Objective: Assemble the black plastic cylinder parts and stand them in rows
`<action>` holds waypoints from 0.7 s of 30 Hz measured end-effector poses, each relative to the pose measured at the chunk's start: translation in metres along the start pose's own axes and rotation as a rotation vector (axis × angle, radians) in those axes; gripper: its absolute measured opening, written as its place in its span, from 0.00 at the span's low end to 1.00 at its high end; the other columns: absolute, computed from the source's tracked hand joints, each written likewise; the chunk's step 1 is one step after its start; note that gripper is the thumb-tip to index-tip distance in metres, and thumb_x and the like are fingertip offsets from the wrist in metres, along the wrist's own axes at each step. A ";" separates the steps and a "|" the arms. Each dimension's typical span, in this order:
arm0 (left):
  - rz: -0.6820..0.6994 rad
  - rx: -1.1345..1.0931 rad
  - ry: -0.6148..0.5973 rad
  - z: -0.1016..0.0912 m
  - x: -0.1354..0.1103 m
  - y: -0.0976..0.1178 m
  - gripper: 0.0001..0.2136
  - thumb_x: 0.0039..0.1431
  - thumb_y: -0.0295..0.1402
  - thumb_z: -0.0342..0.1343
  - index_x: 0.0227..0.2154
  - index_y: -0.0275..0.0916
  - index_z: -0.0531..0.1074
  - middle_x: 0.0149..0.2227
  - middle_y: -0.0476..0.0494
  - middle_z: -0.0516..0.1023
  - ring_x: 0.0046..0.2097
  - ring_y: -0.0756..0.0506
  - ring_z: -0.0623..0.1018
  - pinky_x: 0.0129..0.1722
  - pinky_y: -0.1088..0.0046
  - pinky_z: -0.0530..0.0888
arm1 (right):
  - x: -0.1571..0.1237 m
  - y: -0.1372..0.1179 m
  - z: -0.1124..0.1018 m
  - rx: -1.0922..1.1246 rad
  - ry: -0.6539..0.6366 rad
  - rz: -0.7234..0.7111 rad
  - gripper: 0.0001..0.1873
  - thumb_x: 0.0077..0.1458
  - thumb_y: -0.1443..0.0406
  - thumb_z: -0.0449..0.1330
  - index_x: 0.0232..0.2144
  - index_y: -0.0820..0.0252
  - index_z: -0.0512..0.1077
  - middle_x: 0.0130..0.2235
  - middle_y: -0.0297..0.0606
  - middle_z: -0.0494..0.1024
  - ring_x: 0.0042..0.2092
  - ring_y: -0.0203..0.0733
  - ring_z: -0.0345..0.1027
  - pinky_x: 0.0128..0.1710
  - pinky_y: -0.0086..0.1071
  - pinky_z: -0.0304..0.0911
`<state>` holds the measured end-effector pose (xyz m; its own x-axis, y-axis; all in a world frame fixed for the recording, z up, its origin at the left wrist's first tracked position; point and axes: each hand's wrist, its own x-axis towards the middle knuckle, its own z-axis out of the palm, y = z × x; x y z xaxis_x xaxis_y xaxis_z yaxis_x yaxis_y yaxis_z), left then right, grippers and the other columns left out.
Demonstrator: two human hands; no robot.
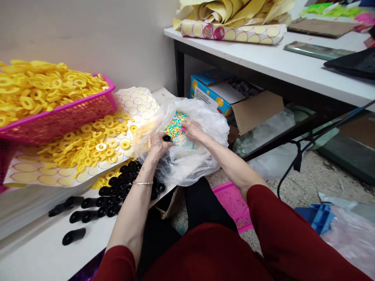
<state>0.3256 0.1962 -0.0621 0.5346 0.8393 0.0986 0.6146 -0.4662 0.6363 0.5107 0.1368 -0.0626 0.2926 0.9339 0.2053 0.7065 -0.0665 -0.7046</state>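
My left hand [158,146] is closed round a small black tube [166,138], held at the mouth of a clear plastic bag [187,164]. The bag holds many small pastel-coloured beads or candies [175,125]. My right hand [191,128] reaches into the bag with fingertips pinched in the beads; what it holds is too small to make out. A thin bracelet sits on my left wrist. Several black tubes [123,181] lie on the white board just left of the bag.
A pink basket [58,117] heaped with yellow rings sits at the left, with loose yellow rings [93,146] on a sticker sheet below it. A white table [281,62] stands at the right, a cardboard box [231,97] beneath. A second pink basket [231,201] lies on the floor.
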 end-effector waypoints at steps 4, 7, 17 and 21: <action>0.037 0.029 0.066 0.001 -0.004 0.000 0.14 0.38 0.32 0.62 0.32 0.35 0.80 0.33 0.44 0.77 0.39 0.41 0.75 0.40 0.67 0.71 | -0.004 -0.009 -0.009 -0.275 -0.143 -0.054 0.09 0.48 0.78 0.56 0.25 0.63 0.72 0.38 0.48 0.74 0.50 0.53 0.61 0.49 0.42 0.55; 0.070 0.074 0.080 -0.003 -0.008 0.001 0.13 0.41 0.31 0.59 0.33 0.37 0.79 0.33 0.44 0.76 0.39 0.42 0.75 0.39 0.69 0.70 | 0.001 -0.012 -0.011 -0.431 -0.223 -0.070 0.12 0.53 0.76 0.53 0.34 0.65 0.74 0.44 0.52 0.74 0.52 0.53 0.61 0.49 0.42 0.56; -0.021 0.035 0.080 -0.004 -0.013 0.004 0.22 0.39 0.26 0.57 0.42 0.34 0.76 0.36 0.42 0.78 0.40 0.41 0.76 0.40 0.69 0.70 | 0.017 -0.006 0.001 -0.059 -0.181 -0.027 0.04 0.43 0.69 0.57 0.25 0.63 0.71 0.27 0.37 0.72 0.34 0.42 0.65 0.36 0.34 0.58; -0.014 -0.120 0.063 0.000 -0.006 0.003 0.17 0.37 0.28 0.59 0.35 0.35 0.77 0.30 0.47 0.77 0.35 0.43 0.75 0.37 0.69 0.71 | 0.010 -0.002 -0.002 0.184 -0.122 -0.009 0.11 0.40 0.63 0.59 0.29 0.62 0.70 0.25 0.29 0.67 0.29 0.35 0.60 0.31 0.30 0.58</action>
<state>0.3244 0.1896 -0.0604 0.4866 0.8633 0.1339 0.5462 -0.4203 0.7246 0.5134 0.1453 -0.0575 0.1988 0.9705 0.1363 0.5763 -0.0032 -0.8173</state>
